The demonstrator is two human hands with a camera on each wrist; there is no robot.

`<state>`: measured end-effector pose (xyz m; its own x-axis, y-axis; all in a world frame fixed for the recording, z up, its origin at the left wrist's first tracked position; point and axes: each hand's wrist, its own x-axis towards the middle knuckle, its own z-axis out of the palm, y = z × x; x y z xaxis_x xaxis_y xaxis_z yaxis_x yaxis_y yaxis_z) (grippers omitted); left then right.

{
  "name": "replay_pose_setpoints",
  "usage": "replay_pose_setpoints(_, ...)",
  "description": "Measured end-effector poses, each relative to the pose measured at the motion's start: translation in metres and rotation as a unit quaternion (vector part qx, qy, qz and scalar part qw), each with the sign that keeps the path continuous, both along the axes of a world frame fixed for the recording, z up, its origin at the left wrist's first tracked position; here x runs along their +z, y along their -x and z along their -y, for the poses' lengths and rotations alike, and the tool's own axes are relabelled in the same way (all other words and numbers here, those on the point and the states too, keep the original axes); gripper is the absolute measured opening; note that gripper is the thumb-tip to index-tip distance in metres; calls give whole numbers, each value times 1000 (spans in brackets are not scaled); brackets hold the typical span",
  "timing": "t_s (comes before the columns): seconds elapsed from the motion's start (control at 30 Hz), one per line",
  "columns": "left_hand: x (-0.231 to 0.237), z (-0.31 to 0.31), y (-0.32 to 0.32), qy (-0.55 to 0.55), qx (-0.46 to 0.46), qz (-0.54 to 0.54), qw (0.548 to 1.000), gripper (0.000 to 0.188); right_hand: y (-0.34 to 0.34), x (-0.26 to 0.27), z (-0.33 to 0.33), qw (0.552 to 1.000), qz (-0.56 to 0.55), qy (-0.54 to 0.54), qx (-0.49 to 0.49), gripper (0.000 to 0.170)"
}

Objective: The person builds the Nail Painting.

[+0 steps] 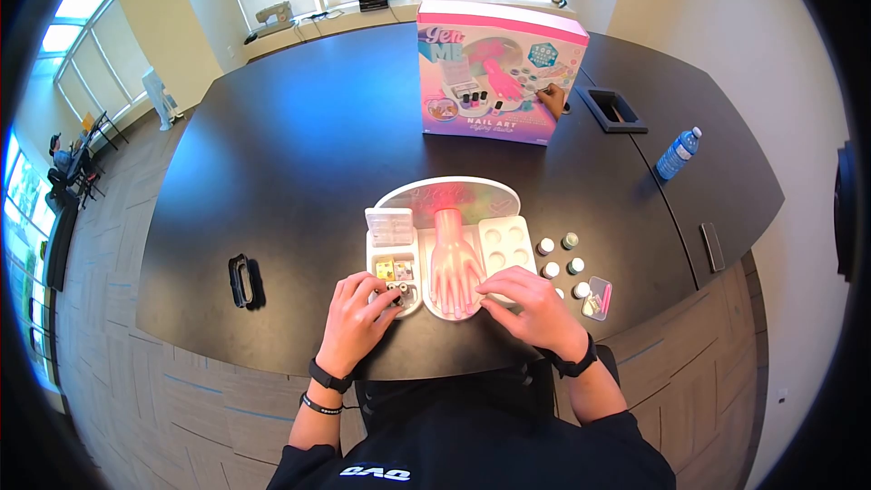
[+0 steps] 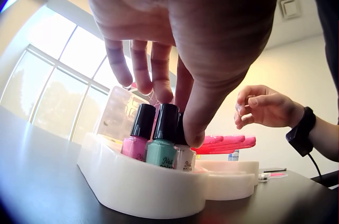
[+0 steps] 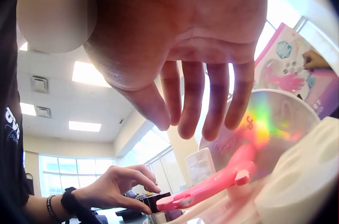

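My left hand (image 1: 355,318) pinches the black cap of a white nail polish bottle (image 2: 184,156) between thumb and forefinger. That bottle stands in the white tray's rounded front end, beside a mint-green nail polish (image 2: 161,151) and a pink nail polish (image 2: 136,147). At the middle of the white nail-art station, a pink plastic model hand (image 1: 451,259) lies with its fingers toward me. Just right of the model fingers hovers my right hand (image 1: 526,304), its fingers loosely bent. In the right wrist view, nothing shows between its fingertips (image 3: 211,131).
Several small jars (image 1: 550,269) and a clear case (image 1: 596,298) with a pink stick lie to the right. Behind stands the product box (image 1: 499,73), with a water bottle (image 1: 679,153) and a phone (image 1: 711,247) farther right. A black object (image 1: 240,281) sits left.
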<state>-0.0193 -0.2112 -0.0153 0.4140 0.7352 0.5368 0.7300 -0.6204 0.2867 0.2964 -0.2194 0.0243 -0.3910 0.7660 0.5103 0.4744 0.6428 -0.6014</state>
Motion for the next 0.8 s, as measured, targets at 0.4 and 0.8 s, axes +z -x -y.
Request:
replay_pose_setpoints(0.4,15,2,3,-19,12,44,999,31,-39,8,-12,995,0,1,-96,17)
replay_pose_setpoints(0.8,25,4,-3,-55,16,80,995,30,-75,3,-32,990,27,-3,-137,17)
